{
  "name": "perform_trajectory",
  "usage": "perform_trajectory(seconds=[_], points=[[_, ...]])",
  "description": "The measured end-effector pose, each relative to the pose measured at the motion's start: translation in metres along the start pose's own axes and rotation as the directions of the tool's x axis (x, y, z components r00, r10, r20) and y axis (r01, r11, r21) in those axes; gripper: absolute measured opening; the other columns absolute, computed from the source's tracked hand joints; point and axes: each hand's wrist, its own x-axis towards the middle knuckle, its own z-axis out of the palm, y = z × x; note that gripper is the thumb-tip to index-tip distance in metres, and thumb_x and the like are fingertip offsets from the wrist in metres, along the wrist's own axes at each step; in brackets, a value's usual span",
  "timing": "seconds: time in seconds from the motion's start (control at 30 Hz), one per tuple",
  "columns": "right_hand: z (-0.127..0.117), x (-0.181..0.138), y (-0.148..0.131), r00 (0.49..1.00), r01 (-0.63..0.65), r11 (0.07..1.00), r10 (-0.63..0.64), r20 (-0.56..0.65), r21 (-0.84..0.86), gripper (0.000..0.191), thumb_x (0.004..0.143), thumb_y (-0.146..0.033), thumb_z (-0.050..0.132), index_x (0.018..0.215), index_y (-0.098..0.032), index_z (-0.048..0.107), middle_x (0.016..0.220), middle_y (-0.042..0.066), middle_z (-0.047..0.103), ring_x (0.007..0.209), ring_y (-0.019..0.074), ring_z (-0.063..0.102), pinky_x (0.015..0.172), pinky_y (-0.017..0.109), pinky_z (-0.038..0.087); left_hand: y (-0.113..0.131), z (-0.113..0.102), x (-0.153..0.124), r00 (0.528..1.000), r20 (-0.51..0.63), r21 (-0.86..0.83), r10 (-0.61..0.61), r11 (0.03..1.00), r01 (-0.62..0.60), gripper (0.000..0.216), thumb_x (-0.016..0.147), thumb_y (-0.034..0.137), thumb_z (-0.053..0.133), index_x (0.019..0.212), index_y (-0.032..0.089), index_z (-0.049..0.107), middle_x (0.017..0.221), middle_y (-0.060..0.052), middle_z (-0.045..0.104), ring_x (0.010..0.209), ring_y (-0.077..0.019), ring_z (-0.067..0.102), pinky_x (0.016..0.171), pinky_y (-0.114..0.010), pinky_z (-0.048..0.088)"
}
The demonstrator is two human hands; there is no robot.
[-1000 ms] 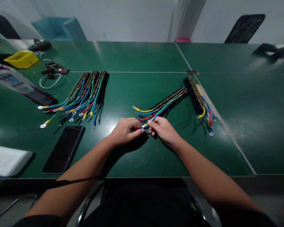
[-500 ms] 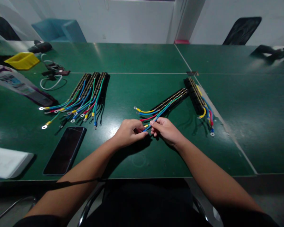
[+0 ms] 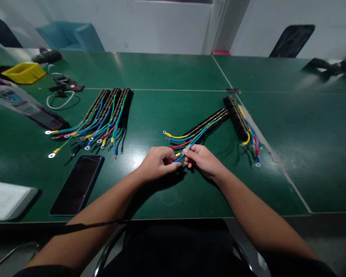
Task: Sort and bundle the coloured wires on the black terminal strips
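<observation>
A black terminal block (image 3: 210, 121) lies slantwise on the table, with yellow, blue, red and green wires running from it toward my hands. My left hand (image 3: 161, 163) is closed at the end of a blue wire (image 3: 200, 134), its fingertips covering the ring lug there. Close beside it, my right hand (image 3: 202, 159) pinches the same blue wire between thumb and forefinger. A green wire with a yellow sleeve runs next to the fingers. Touching the far end of this block, a second wired terminal block (image 3: 236, 119) lies to the right.
Three wired terminal blocks (image 3: 115, 104) lie side by side at the left. A phone (image 3: 77, 184), a white box (image 3: 10, 200), a bottle in a purple-and-white wrapper (image 3: 23, 104), a yellow bin (image 3: 24, 73) and a cable (image 3: 60, 102) are also on the green table (image 3: 167, 73).
The view has shifted very slightly. Both hands stay at the blue wire in almost the same pose.
</observation>
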Motion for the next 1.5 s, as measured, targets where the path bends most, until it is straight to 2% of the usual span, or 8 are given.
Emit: perform_trajectory(seconds=[0.3,0.57,0.77,1.0,1.23,1.5], points=[[-0.0013,-0.0041,-0.0023,0.999,-0.037,0.999,0.037,0.019,0.009,0.028,0.079,-0.039,0.067,0.074,-0.014,0.055,0.056,-0.002,0.056,0.046,0.0067,0.052,0.042,0.018,0.042,0.0012,-0.0019,-0.0006,0.998,0.044,0.036,0.044,0.998,-0.046,0.025,0.084,0.031,0.058,0.068,0.013,0.064,0.061,0.001,0.059,0.056,-0.009,0.051,0.056,-0.021,0.035],[-0.0008,-0.0084,-0.0053,0.998,-0.065,0.998,0.065,-0.001,-0.007,0.024,0.081,-0.033,0.064,0.07,-0.014,0.054,0.054,-0.001,0.057,0.046,0.0074,0.053,0.042,0.017,0.042,0.0046,0.0025,-0.0032,0.998,0.045,-0.091,-0.054,0.994,0.058,0.024,0.076,0.035,0.067,0.067,0.013,0.061,0.057,0.003,0.057,0.049,-0.007,0.05,0.048,-0.017,0.034],[0.0,-0.0099,-0.0068,0.997,-0.07,0.997,0.071,0.019,-0.043,0.023,0.082,-0.032,0.062,0.07,-0.014,0.053,0.054,-0.001,0.057,0.046,0.0072,0.053,0.041,0.017,0.041,0.0071,0.0022,-0.0044,0.997,0.068,-0.078,-0.034,0.996,0.04,0.028,0.084,0.033,0.057,0.064,0.013,0.057,0.057,0.002,0.056,0.053,-0.0075,0.048,0.052,-0.019,0.034],[-0.0002,-0.0083,-0.0048,0.998,-0.063,0.996,0.065,0.028,-0.058,0.022,0.08,-0.033,0.064,0.073,-0.013,0.056,0.056,-0.002,0.057,0.047,0.0072,0.052,0.041,0.017,0.041,0.0033,0.0042,-0.004,0.994,0.091,-0.115,-0.067,0.99,0.077,0.022,0.077,0.033,0.065,0.07,0.013,0.059,0.059,0.002,0.057,0.049,-0.0069,0.049,0.048,-0.018,0.033],[-0.0004,-0.0087,-0.0036,0.997,-0.059,0.996,0.061,0.036,-0.06,0.024,0.082,-0.035,0.061,0.074,-0.013,0.055,0.057,-0.002,0.056,0.046,0.0067,0.051,0.041,0.017,0.04,0.009,0.0018,-0.0046,0.997,0.079,-0.028,-0.009,1.0,0.011,0.028,0.087,0.031,0.053,0.066,0.014,0.056,0.059,0.003,0.053,0.055,-0.008,0.047,0.056,-0.021,0.034],[0.0006,-0.008,-0.0041,0.998,-0.058,0.995,0.06,0.022,-0.077,0.023,0.082,-0.034,0.062,0.074,-0.013,0.055,0.056,-0.002,0.056,0.045,0.0065,0.051,0.039,0.016,0.041,0.0073,0.0047,-0.0055,0.998,0.04,-0.037,-0.045,0.998,0.046,0.019,0.079,0.03,0.062,0.069,0.015,0.057,0.06,0.003,0.056,0.051,-0.0071,0.048,0.051,-0.019,0.033]])
